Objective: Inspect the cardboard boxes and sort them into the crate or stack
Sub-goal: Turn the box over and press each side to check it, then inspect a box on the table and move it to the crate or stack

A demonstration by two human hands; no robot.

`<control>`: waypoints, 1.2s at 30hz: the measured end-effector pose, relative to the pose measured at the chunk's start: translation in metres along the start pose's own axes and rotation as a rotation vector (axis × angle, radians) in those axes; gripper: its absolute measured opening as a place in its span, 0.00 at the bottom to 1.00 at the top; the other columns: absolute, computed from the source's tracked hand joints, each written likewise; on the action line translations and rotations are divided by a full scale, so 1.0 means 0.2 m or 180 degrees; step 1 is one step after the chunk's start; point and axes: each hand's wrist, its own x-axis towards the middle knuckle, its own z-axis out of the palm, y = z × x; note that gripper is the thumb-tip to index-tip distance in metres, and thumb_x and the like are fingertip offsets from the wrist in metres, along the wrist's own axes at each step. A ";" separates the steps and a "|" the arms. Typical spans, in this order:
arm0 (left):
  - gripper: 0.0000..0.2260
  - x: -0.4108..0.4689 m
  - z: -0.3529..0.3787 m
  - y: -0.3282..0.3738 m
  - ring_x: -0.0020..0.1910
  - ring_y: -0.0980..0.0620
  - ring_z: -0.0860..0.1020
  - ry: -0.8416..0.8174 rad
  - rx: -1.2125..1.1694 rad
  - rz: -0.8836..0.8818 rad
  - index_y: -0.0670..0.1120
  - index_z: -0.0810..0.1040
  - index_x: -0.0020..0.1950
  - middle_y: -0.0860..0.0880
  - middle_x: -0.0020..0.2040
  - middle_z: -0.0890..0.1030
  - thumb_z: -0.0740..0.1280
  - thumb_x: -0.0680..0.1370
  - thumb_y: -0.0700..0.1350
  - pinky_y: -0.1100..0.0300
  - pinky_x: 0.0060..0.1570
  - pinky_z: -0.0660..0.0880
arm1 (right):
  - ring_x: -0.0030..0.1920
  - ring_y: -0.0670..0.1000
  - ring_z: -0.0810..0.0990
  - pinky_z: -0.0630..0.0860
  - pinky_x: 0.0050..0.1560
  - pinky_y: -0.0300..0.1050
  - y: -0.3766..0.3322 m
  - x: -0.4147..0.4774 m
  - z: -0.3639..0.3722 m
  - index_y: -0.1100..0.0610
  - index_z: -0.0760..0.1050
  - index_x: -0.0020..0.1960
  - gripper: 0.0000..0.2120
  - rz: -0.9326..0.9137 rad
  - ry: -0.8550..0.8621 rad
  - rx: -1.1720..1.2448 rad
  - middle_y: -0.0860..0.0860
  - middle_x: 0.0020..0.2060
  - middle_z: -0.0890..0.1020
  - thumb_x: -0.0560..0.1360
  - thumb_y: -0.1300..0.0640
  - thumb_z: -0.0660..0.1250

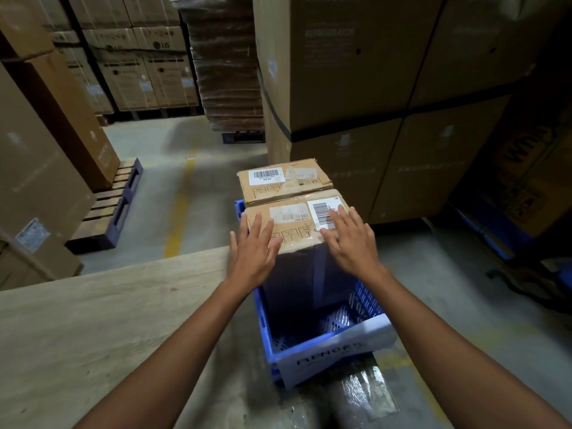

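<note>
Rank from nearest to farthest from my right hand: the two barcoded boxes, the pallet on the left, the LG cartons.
1. Near box, under the right hand.
2. Far box, just behind.
3. Pallet, left floor.
4. LG cartons, far back left.

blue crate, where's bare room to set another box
Bare: the blue crate in its near half, from nearer box to front wall, and the wooden tabletop at left. Crowded: its far half, with the farther box too, left hand and right hand on the nearer.
</note>
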 end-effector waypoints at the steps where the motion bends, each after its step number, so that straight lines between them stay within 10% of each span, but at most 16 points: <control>1: 0.26 0.00 -0.01 0.01 0.80 0.48 0.38 0.0077 0.0034 0.0145 0.51 0.55 0.80 0.49 0.82 0.49 0.49 0.83 0.59 0.39 0.75 0.42 | 0.81 0.52 0.50 0.56 0.76 0.61 -0.02 -0.03 0.00 0.50 0.57 0.80 0.30 0.0046 0.0079 0.0087 0.50 0.80 0.58 0.82 0.38 0.49; 12: 0.27 -0.15 -0.03 0.33 0.80 0.49 0.48 0.0174 -0.0718 0.1946 0.48 0.62 0.78 0.48 0.80 0.58 0.51 0.82 0.57 0.41 0.75 0.51 | 0.79 0.57 0.59 0.62 0.74 0.57 -0.12 -0.65 -0.11 0.56 0.57 0.81 0.36 0.0864 0.1133 0.0432 0.56 0.80 0.58 0.79 0.38 0.54; 21: 0.28 -0.75 0.32 0.79 0.79 0.45 0.56 -0.1190 -0.1725 0.2834 0.44 0.66 0.76 0.43 0.78 0.63 0.52 0.81 0.58 0.47 0.76 0.52 | 0.77 0.56 0.62 0.60 0.75 0.49 0.01 -1.66 -0.06 0.59 0.62 0.78 0.30 0.2580 0.1542 0.0437 0.58 0.77 0.65 0.81 0.50 0.65; 25: 0.22 -1.06 0.48 1.01 0.78 0.52 0.59 -0.2886 -0.2486 0.2026 0.46 0.64 0.78 0.49 0.78 0.63 0.52 0.85 0.53 0.59 0.75 0.53 | 0.75 0.55 0.66 0.62 0.74 0.47 0.08 -2.14 -0.04 0.57 0.65 0.77 0.26 0.3729 0.2038 0.1277 0.55 0.75 0.69 0.82 0.49 0.63; 28: 0.24 -1.26 0.60 1.17 0.77 0.53 0.60 -0.4207 -0.3009 0.0820 0.50 0.62 0.78 0.50 0.79 0.62 0.47 0.85 0.57 0.49 0.74 0.54 | 0.73 0.55 0.69 0.62 0.71 0.41 0.17 -2.50 -0.04 0.58 0.69 0.73 0.24 0.4389 0.2527 0.2207 0.54 0.72 0.72 0.83 0.46 0.60; 31: 0.28 -1.41 0.75 1.32 0.78 0.51 0.58 -0.4653 -0.2962 0.0204 0.49 0.63 0.78 0.49 0.79 0.61 0.44 0.83 0.62 0.43 0.73 0.53 | 0.71 0.57 0.71 0.65 0.74 0.58 0.32 -2.84 0.02 0.53 0.70 0.72 0.32 0.4853 0.3039 0.2752 0.53 0.70 0.73 0.77 0.33 0.57; 36: 0.34 -1.65 1.05 1.56 0.79 0.49 0.56 -0.4780 -0.2556 -0.0245 0.47 0.63 0.79 0.47 0.80 0.60 0.41 0.81 0.66 0.40 0.74 0.50 | 0.73 0.57 0.68 0.64 0.72 0.61 0.54 -3.24 0.04 0.56 0.62 0.78 0.28 0.5480 0.3420 0.3636 0.53 0.72 0.70 0.85 0.41 0.50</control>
